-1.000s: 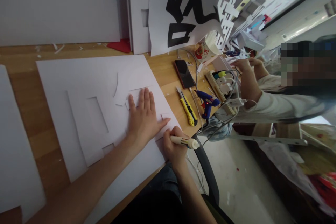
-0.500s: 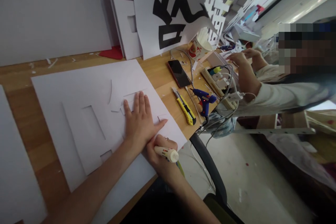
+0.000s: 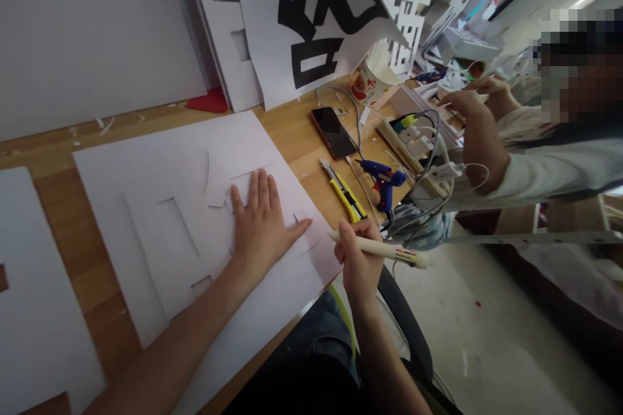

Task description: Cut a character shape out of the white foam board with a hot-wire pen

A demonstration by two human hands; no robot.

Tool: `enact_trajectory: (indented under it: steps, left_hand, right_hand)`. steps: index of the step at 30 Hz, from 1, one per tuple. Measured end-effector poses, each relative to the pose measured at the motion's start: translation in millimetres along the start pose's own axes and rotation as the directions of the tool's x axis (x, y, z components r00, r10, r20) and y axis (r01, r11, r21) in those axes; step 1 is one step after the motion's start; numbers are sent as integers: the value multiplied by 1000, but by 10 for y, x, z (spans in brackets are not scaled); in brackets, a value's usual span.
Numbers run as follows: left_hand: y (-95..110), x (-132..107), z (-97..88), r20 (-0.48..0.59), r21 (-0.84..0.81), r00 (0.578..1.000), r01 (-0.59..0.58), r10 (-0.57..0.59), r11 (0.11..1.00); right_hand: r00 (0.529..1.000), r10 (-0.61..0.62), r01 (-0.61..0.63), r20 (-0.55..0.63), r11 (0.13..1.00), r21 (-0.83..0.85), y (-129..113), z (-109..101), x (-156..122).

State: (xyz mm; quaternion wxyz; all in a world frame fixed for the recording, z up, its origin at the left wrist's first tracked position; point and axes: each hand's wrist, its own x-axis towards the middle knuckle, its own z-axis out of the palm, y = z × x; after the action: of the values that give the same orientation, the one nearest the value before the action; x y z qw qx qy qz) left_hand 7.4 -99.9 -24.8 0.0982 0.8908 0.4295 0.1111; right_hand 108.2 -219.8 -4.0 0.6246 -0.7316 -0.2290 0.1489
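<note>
My left hand (image 3: 260, 224) lies flat with fingers spread, pressing a white cut-out sheet (image 3: 160, 259) onto a larger white board (image 3: 114, 168). The sheet has cut openings, and its outline partly blends into the board beneath. In my right hand (image 3: 360, 259) is a thick cream multicolour pen (image 3: 389, 251), held off the board near its right corner. The pen's tip points left, toward my left thumb. A thin line shows on the board just below that thumb.
A yellow utility knife (image 3: 346, 194), a blue glue gun (image 3: 383, 178), a phone (image 3: 333, 133) and a power strip (image 3: 411, 152) with cables lie to the right. Behind stand a paper cup (image 3: 372, 84) and a sheet with black characters (image 3: 316, 65). A co-worker's arm (image 3: 487, 142) reaches in at right.
My right hand has lifted away from beside my left hand and moved right and up with the pen, uncovering the board's corner. The left hand stays pressed on the sheet.
</note>
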Motion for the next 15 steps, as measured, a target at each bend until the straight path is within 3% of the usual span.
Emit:
enact_trajectory:
  steps: [3, 7, 11, 15]
  left_hand:
    - [2, 3, -8, 4, -5, 1000, 4, -4, 1000]
    - [1, 6, -8, 16, -13, 1000, 14, -14, 1000]
    - [-1, 6, -9, 20, -14, 999, 26, -26, 1000]
    - [-9, 13, -34, 54, -21, 998, 26, -25, 999]
  right_hand:
    - [988, 106, -121, 113, 984, 134, -49, 119, 35]
    - [979, 145, -184, 143, 930, 317, -160, 348, 111]
    - [969, 194, -238, 151, 893, 382, -192, 534, 203]
    - [927, 301, -370, 224, 826, 425, -125, 621, 235]
